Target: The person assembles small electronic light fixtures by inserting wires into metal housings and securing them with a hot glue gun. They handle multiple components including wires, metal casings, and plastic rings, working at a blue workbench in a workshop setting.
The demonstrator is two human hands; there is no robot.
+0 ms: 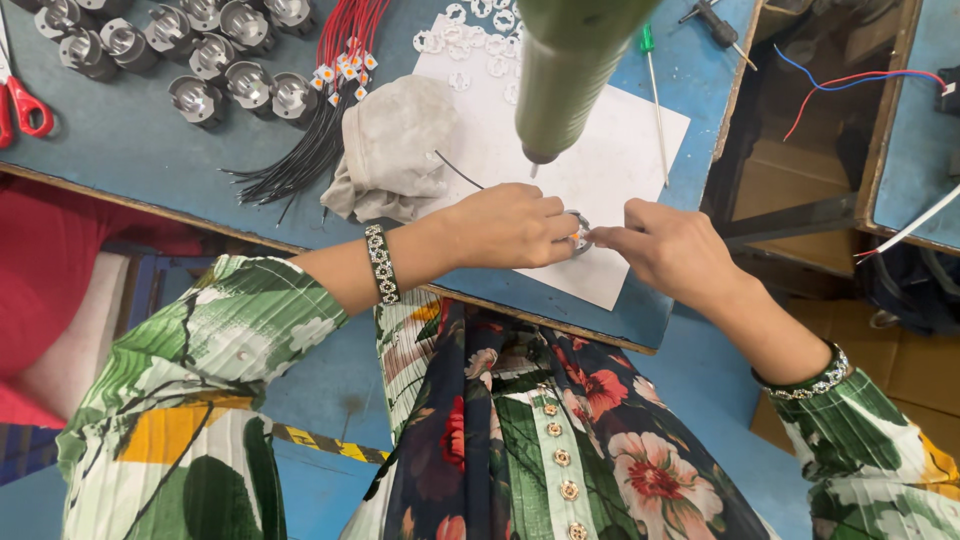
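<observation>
Both hands pinch 1 small metal housing on white paper near bench front edge: left hand closed around it, right hand fingertips steadying. Hanging driver tip directly above; keep part level and centred.

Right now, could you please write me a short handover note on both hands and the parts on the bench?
Left hand: closed around a small round metal part, holding it on the white paper sheet.
Right hand: fingertips pinched at the same part from the other side.
Green hanging tool: its tip hangs just above the hands, not touching the part.
Metal housings: grouped at the far left of the blue table.
Red and black wire bundle, grey cloth, white ring pieces, green screwdriver: nearby.
Done: one part is in hand. Left: the grouped housings lie untouched.
</observation>
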